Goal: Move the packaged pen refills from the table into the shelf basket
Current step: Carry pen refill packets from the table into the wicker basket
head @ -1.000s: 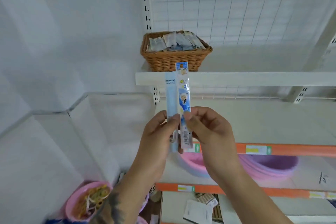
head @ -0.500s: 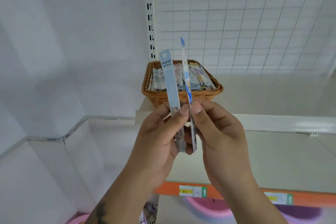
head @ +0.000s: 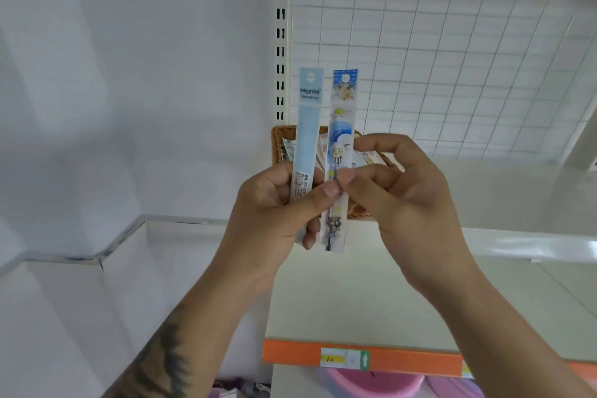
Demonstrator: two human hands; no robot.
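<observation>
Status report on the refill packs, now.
Left hand grips plain blue refill pack, thumb also on cartoon refill pack. Right hand pinches cartoon pack. Both upright, in front of wicker basket, not in. Nothing in the way.

Upper shelf [head: 517, 245]: a white board is seen, fixed to a slotted white upright [head: 280, 42] with a wire grid panel [head: 452, 58] behind it.
On the upper shelf: a wicker basket [head: 278, 145] is set at the left end, just beside the upright; flat packets [head: 323, 147] are stacked inside it.
Lower shelf [head: 323, 300]: a cream board is edged at the front by an orange strip [head: 403, 362]; a yellow and green price label [head: 345, 358] is stuck on the strip.
Below the lower shelf: pink basins [head: 371, 386] are partly seen.
</observation>
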